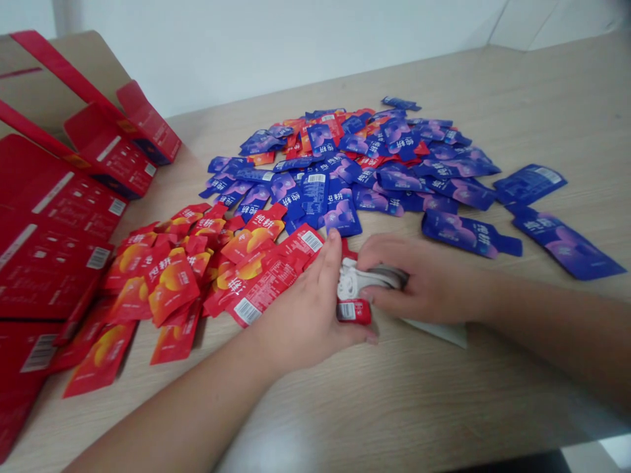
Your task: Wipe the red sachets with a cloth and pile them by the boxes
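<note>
My left hand (305, 315) closes around a small red packet (353, 311), its barcode end showing between thumb and fingers. In my right hand (414, 276) is a white hand tool with curved grey handles (382, 277). The tool's white head meets the packet beside my left fingers; its exact kind cannot be made out. Loose red sachets (256, 289) with orange patterns lie to the left of my hands. Behind my hands, a heap of blue-purple sachets (335, 177) has some red ones mixed in.
Red cardboard boxes (54, 230) stand along the left side, some with flaps raised. Several blue sachets lie apart at the right, one being a sachet (566, 246) near the edge. A pale sheet (438, 332) lies under my right wrist. A white wall (296, 46) rises behind the wooden table (355, 420).
</note>
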Demonstrator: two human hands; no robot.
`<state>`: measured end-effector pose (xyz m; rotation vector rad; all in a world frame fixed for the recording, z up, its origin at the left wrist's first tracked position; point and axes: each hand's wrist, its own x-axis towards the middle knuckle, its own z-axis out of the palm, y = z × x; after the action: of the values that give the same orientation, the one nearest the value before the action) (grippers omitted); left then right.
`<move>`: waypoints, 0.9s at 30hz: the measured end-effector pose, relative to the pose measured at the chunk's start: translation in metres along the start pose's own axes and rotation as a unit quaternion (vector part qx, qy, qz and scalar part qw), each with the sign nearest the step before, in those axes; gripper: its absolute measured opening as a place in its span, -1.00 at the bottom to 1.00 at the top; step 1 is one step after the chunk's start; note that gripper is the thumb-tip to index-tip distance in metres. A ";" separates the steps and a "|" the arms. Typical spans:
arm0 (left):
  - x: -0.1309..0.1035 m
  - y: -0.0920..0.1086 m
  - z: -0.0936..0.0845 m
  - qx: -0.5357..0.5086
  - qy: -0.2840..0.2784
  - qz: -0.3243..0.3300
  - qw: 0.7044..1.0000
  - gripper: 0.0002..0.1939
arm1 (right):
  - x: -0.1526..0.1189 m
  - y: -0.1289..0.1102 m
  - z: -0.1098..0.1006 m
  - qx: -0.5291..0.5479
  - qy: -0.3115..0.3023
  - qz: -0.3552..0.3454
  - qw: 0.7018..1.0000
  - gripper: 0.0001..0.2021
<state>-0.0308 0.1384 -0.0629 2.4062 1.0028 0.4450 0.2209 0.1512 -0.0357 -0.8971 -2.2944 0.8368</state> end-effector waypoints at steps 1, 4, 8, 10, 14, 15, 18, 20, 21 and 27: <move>0.000 0.000 -0.001 -0.001 0.004 -0.001 1.000 0.68 | 0.000 -0.002 0.001 -0.018 -0.028 -0.019 0.999 -0.90; 0.000 0.002 -0.005 0.001 0.015 0.001 1.000 0.66 | 0.001 -0.005 0.004 -0.081 -0.080 -0.030 0.993 -0.95; 0.000 0.002 -0.007 0.004 -0.003 0.031 1.000 0.63 | 0.001 -0.004 0.003 -0.138 -0.072 -0.026 0.987 -0.90; -0.001 0.002 -0.008 0.022 -0.009 0.049 0.998 0.61 | 0.001 -0.002 0.001 -0.146 -0.067 -0.029 0.987 -0.88; -0.004 0.004 -0.011 0.079 -0.015 0.067 0.994 0.39 | 0.000 0.000 0.000 -0.139 -0.060 -0.038 0.988 -0.76; -0.005 0.005 -0.012 0.087 -0.022 0.065 0.994 0.31 | 0.000 0.000 0.000 -0.134 -0.058 -0.037 0.989 -0.72; -0.006 0.008 -0.016 0.103 -0.045 0.043 0.993 0.12 | 0.000 0.002 0.001 -0.129 -0.052 -0.017 0.990 -0.65; -0.006 0.009 -0.018 0.113 -0.040 0.026 0.992 0.08 | 0.000 0.001 0.001 -0.135 -0.040 -0.008 0.990 -0.66; -0.006 0.008 -0.018 0.116 -0.032 0.019 0.993 0.10 | 0.001 0.000 0.000 -0.138 -0.031 -0.008 0.990 -0.68; -0.004 0.009 -0.018 0.093 0.005 0.001 0.996 0.24 | 0.002 -0.015 -0.005 -0.073 -0.123 -0.033 0.989 -0.87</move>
<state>-0.0370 0.1356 -0.0437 2.5720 1.0904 0.3798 0.2167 0.1455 -0.0212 -0.8124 -2.6143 0.7967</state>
